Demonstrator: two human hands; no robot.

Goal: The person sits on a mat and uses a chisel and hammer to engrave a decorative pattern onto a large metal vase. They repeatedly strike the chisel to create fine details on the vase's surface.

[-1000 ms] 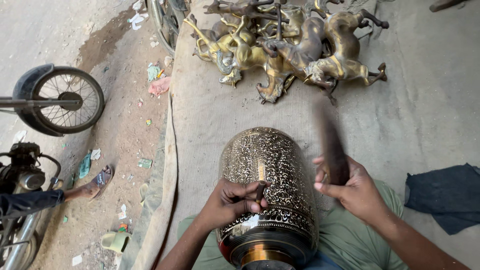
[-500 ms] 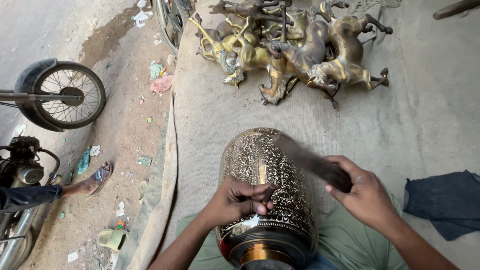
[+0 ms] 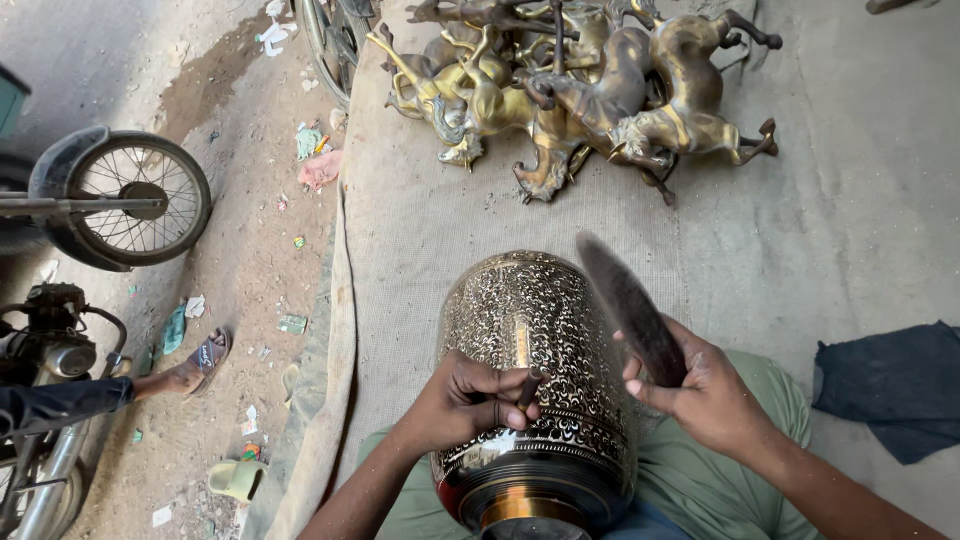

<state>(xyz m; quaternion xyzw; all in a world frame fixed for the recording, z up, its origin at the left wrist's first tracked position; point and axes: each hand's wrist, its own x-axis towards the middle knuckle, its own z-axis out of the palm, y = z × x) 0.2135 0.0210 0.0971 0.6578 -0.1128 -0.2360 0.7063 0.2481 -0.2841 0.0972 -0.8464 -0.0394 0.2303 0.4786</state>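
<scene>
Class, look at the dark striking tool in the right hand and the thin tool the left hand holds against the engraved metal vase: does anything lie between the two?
Nothing visible does. The right hand holds the dark striking tool raised over the engraved vase; only open air separates it from the thin tool in the left hand.

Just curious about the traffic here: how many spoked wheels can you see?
2. One full motorcycle wheel stands at the left on the dirt; a second wheel shows partly at the top edge, beside the brass horses. Others may be hidden.

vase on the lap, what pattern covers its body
Dense engraved scrollwork, brass on dark, over the vase; clearest in the head view.
</scene>
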